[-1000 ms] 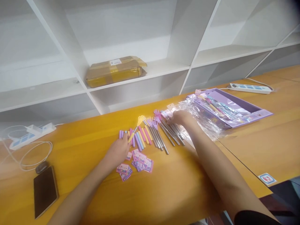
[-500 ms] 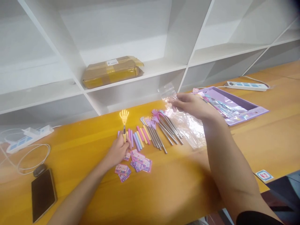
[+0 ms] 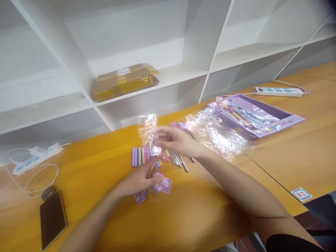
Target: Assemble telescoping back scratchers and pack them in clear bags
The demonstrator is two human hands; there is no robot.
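Observation:
Between the finger and thumb of my right hand is a small clear plastic bag, hanging over the row of coloured handles. My left hand is closed around a yellow back scratcher; only part of its handle shows, and its hand-shaped head is hidden or lost in the bag's glare. Pink and purple printed cards lie under and beside my left fingers. Pastel foam-like handles are lined up behind that hand. Metal back scratcher rods with coloured hand-shaped heads lie partly under my right hand.
A heap of clear plastic bags lies on the right, against a purple open box holding wrapped items. A phone and a power strip are on the left. A taped parcel rests on the shelf.
My right hand has brought the clear bag leftward from the bag heap to my left hand. The yellow back scratcher has been lowered, so its raised head no longer shows.

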